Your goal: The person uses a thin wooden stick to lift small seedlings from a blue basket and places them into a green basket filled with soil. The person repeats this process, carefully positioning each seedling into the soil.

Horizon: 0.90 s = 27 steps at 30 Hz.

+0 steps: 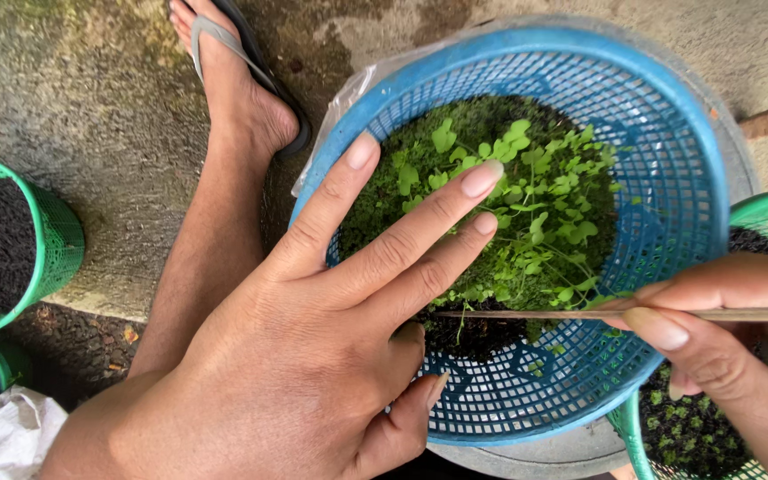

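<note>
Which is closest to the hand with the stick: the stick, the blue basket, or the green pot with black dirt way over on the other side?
From the right hand:
1. Thin stick, held in its fingers.
2. Blue basket, just beside it.
3. Green pot of dark soil, far left edge.

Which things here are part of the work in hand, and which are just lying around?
In use:
left hand
right hand
thin wooden stick
blue plastic mesh basket
small green seedlings

Lying about:
green mesh basket of dark soil
grey flip-flop sandal
crumpled white bag

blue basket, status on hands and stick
Left hand open on blue basket rim, fingers over seedlings. Right hand pinching stick, tip in soil. Nothing in the way.
</note>
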Available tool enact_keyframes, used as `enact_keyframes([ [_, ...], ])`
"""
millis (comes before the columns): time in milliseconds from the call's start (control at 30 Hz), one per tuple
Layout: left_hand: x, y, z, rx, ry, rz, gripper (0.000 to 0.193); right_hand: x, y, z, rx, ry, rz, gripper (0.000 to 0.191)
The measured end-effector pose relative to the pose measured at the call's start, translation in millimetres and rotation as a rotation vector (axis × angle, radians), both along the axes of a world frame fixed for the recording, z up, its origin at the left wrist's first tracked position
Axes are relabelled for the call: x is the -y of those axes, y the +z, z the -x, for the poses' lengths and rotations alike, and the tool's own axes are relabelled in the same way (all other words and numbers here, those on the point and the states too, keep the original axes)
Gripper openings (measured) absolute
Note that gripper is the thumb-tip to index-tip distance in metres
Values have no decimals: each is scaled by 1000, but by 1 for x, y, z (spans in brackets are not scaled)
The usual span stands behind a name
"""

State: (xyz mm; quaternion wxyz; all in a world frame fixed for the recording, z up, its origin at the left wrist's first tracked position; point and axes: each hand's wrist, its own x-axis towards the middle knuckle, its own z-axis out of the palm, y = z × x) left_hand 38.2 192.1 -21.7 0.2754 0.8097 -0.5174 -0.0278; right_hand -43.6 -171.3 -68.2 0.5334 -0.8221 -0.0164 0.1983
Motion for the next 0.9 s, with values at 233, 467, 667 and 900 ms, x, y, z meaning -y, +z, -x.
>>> enact_keyframes([
  [233,0,3,0,-34,-2,64,36,-34,31,9,201,-204,320,19],
  [467,1,2,2,8,-1,55,36,-42,33,3,263,-195,268,16],
  [667,-1,2,0,-12,-2,57,36,-38,35,3,188,-220,381,17],
  [900,-1,1,0,-38,-15,75,37,-33,36,-4,28,-188,470,14],
])
